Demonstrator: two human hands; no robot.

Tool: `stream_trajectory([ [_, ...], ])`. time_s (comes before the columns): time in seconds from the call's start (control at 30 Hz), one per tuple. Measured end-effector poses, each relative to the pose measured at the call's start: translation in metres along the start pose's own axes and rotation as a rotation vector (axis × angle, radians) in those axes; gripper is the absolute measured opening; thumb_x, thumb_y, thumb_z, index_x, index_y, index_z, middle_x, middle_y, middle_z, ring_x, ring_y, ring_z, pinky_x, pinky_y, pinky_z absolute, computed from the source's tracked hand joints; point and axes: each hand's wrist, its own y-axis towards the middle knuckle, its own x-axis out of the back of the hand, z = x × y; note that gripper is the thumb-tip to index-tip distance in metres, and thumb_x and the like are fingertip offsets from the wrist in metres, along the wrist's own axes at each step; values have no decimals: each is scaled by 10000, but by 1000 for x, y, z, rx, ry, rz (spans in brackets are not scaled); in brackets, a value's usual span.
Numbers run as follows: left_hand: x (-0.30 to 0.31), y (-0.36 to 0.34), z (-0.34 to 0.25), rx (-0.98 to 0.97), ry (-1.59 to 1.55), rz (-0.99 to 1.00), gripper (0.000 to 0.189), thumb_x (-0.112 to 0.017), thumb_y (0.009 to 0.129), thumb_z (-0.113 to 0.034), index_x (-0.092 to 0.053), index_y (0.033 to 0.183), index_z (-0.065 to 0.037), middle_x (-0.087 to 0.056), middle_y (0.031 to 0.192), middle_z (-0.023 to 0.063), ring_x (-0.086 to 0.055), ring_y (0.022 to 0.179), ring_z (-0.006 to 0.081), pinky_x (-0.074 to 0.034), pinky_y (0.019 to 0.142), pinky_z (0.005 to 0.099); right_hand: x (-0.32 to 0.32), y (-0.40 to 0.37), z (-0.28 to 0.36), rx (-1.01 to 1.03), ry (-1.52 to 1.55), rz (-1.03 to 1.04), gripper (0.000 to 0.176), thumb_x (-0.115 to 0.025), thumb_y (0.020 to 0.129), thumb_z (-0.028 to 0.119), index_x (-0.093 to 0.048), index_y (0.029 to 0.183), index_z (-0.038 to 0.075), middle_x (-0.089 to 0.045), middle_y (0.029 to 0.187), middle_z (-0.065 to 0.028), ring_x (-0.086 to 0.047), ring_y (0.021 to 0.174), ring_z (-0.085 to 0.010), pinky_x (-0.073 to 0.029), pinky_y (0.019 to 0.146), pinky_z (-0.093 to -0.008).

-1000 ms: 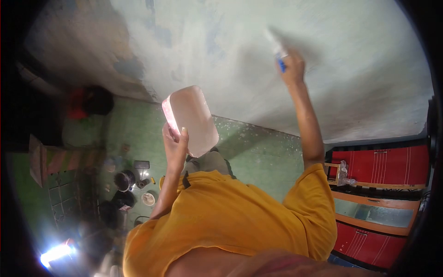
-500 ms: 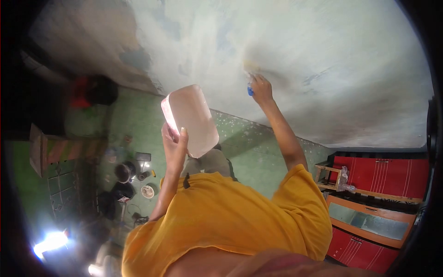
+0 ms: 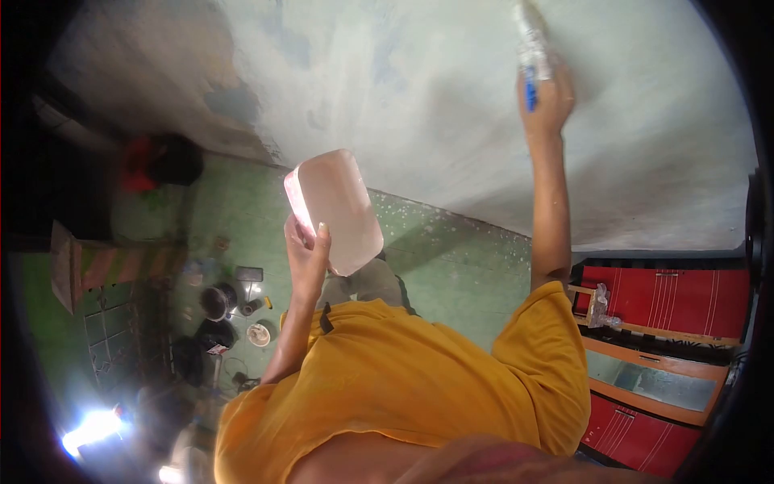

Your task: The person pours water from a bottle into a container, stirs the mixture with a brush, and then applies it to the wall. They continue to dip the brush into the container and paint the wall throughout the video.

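My left hand (image 3: 308,254) grips a pale pinkish plastic tub (image 3: 340,211) by its side, with the thumb over the rim. Inside the tub is a pale, whitish surface. Up against the wall (image 3: 451,73), my right hand (image 3: 548,98) is closed around a paintbrush (image 3: 532,48) with a blue part on its handle and white smears above it. The brush tip points to the top edge of the view. Patchy white and grey covers the wall, with a darker area at the left.
Red and orange cabinets (image 3: 657,379) stand at the right, beside a small wooden frame (image 3: 582,302). On the green floor (image 3: 435,282) at the left lie a white-rimmed container (image 3: 259,334), a dark bucket (image 3: 218,301) and other items. A bright lamp (image 3: 93,431) shines at lower left.
My right hand has moved up and to the right along the wall with the brush, the arm now more stretched out. My left hand and the tub have barely moved.
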Motion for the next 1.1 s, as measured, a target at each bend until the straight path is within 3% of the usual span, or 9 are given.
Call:
stream_trajectory([
  [0.2, 7, 2, 11, 40, -16, 19, 647, -641, 881, -268, -310, 1311, 83, -439, 1054, 66, -454, 926, 101, -426, 803, 240, -87, -165, 57, -79, 115, 554, 434, -622, 747, 30, -588, 1179, 45, -593, 1196, -137, -577, 1092, -312, -495, 898, -396],
  [0.37, 1, 1, 2, 13, -37, -10, 638, -642, 883, -254, -302, 1304, 85, -439, 1075, 72, -461, 950, 101, -432, 810, 243, -125, -230, 60, -146, 365, 624, 317, -609, 767, 63, -637, 1080, 106, -631, 1147, -116, -619, 1020, -270, -525, 848, -388],
  [0.47, 2, 2, 6, -17, -34, -25, 638, -644, 882, -261, -306, 1298, 85, -435, 1041, 60, -458, 922, 95, -433, 785, 234, -68, -128, 41, -287, 396, 484, 427, -593, 813, 56, -625, 1206, 219, -630, 1180, -62, -619, 1025, -270, -514, 878, -357],
  [0.57, 6, 4, 6, 25, -7, 12, 630, -647, 881, -267, -317, 1288, 83, -421, 993, 41, -447, 889, 86, -428, 751, 223, -25, -50, 9, -129, 101, 349, 368, -617, 812, 48, -642, 1169, 138, -644, 1130, -97, -618, 1012, -283, -507, 866, -362],
  [0.6, 6, 5, 7, 5, -16, 12, 626, -647, 881, -270, -321, 1283, 82, -416, 978, 37, -446, 867, 83, -428, 721, 216, -14, -30, -3, -69, 110, 213, 250, -675, 781, 116, -674, 1017, 34, -645, 875, -148, -619, 803, -333, -508, 725, -399],
  [0.7, 4, 5, 6, -26, -35, 4, 609, -647, 882, -276, -334, 1268, 78, -408, 938, 25, -443, 806, 72, -424, 631, 198, 14, 31, -11, 68, 45, -149, 273, -663, 799, 116, -654, 1056, 25, -649, 951, -158, -619, 868, -336, -502, 768, -406],
  [0.83, 3, 2, 1, -43, -27, -10, 584, -640, 885, -271, -346, 1254, 73, -413, 915, 20, -439, 748, 60, -405, 537, 186, -15, -21, 11, -101, -220, 215, 452, -611, 766, 30, -577, 1217, 56, -605, 1202, -130, -589, 1080, -312, -484, 907, -386],
  [0.97, -2, 0, -8, -41, -47, -28, 590, -638, 886, -275, -344, 1260, 75, -421, 921, 22, -447, 750, 59, -408, 539, 187, -73, -132, 55, -50, -19, 431, 475, -604, 746, 26, -572, 1219, 44, -611, 1187, -129, -589, 1090, -294, -487, 921, -377],
  [1.1, 8, 5, 3, -59, 82, 31, 609, -570, 921, -408, -383, 1282, 46, -526, 1051, 76, -496, 931, 94, -444, 756, 240, -77, -160, 75, -66, 206, 730, 427, -564, 766, 24, -583, 1192, 29, -616, 1169, -141, -601, 1072, -255, -493, 916, -352],
])
